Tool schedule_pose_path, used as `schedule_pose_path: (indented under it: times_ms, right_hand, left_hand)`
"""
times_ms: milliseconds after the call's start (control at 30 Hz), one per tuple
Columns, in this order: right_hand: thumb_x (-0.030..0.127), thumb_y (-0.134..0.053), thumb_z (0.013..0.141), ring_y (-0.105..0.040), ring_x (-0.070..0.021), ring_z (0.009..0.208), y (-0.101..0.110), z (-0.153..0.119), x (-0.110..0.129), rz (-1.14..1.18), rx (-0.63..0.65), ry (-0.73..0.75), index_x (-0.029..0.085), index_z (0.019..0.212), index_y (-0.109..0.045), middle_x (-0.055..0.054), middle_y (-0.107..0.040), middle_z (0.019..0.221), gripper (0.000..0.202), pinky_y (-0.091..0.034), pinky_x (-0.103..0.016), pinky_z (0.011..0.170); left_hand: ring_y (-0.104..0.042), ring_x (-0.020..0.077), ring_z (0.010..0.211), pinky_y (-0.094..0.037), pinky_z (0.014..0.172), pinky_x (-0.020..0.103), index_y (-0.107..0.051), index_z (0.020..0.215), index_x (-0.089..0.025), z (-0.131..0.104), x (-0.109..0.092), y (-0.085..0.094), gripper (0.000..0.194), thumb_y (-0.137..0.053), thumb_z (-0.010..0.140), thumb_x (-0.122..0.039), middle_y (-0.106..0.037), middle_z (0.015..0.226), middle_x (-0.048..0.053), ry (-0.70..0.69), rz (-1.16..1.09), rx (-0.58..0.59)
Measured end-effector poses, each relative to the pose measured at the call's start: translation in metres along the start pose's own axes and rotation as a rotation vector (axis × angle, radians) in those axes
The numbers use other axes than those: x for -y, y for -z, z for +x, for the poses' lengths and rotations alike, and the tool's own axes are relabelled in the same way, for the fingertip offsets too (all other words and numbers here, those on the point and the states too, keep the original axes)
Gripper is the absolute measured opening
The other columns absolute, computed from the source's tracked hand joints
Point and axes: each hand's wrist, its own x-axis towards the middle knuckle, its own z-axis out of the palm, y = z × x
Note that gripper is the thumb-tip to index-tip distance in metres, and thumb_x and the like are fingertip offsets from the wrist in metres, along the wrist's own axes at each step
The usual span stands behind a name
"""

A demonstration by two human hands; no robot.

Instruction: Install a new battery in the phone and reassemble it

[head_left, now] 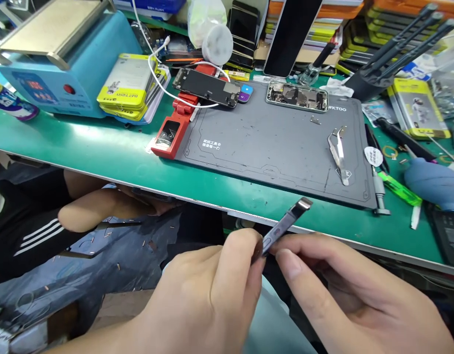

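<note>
A slim dark phone part (pixel 282 227) with a shiny metal end is held edge-on in front of the bench. My left hand (pixel 219 275) is closed around its lower end. On the other side, my right hand (pixel 323 285) pinches near the same end with thumb and index finger. An opened phone body (pixel 297 97) lies at the top of the grey mat (pixel 249 142). Metal tweezers (pixel 338 155) rest on the mat's right side. A black screen assembly (pixel 208 87) leans over a red holder (pixel 171 135) at the mat's left edge.
Yellow battery boxes (pixel 126 83) stand beside a blue machine (pixel 72 64) at the left. On the right are a blue air blower (pixel 433 182), a tool holder (pixel 370 81) and another yellow box (pixel 418 108). A seated person's arm (pixel 98 209) is below the green bench edge.
</note>
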Motion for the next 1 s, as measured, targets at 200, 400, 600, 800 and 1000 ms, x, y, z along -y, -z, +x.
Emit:
schedule_pose_path:
  times_ms: [200,400,600,800,1000]
  right_hand:
    - [0.069,-0.088,0.084,-0.070,-0.0259,0.069,-0.007,0.008,0.002,0.033,0.034,-0.100,0.028,0.091,-0.081,-0.004,-0.067,0.069,0.043,-0.062,-0.034,0.057]
    - [0.055,-0.084,0.092,-0.075,-0.0220,0.071,-0.009,0.010,0.005,0.139,0.243,-0.229,0.029,0.091,-0.081,-0.002,-0.075,0.078,0.026,-0.064,-0.029,0.063]
    - [0.051,-0.070,0.105,-0.075,-0.0184,0.079,-0.010,0.010,0.003,0.208,0.323,-0.237,0.030,0.092,-0.078,-0.001,-0.079,0.088,0.026,-0.064,-0.023,0.071]
    - [0.047,-0.074,0.102,-0.073,-0.0197,0.075,-0.013,0.009,0.006,0.237,0.279,-0.226,0.029,0.086,-0.075,-0.001,-0.072,0.080,0.024,-0.063,-0.026,0.068]
    - [0.045,-0.072,0.105,-0.070,-0.0174,0.073,-0.016,0.010,0.006,0.263,0.288,-0.214,0.029,0.086,-0.076,-0.001,-0.075,0.082,0.025,-0.061,-0.024,0.067]
  left_hand:
    - [-0.060,0.0132,0.043,-0.041,0.042,0.031,-0.056,0.120,-0.019,0.005,0.003,0.003,0.013,-0.051,0.112,-0.010,-0.062,0.065,-0.010,-0.111,0.020,-0.061]
    - [-0.061,0.0127,0.044,-0.040,0.042,0.032,-0.058,0.125,-0.014,0.006,0.004,0.004,0.018,-0.053,0.108,-0.008,-0.063,0.067,-0.009,-0.126,0.056,-0.034]
    - [-0.065,0.0122,0.045,-0.044,0.043,0.031,-0.056,0.132,-0.012,0.003,0.007,0.005,0.028,-0.058,0.104,-0.009,-0.068,0.072,-0.008,-0.143,0.089,0.009]
    - [-0.069,0.0144,0.047,-0.047,0.045,0.031,-0.052,0.138,-0.014,0.004,0.005,0.006,0.035,-0.058,0.103,-0.007,-0.071,0.072,-0.008,-0.105,0.086,0.039]
    - [-0.069,0.0141,0.048,-0.047,0.045,0.031,-0.052,0.137,-0.014,0.002,0.003,0.009,0.035,-0.058,0.104,-0.007,-0.072,0.073,-0.008,-0.109,0.085,0.034]
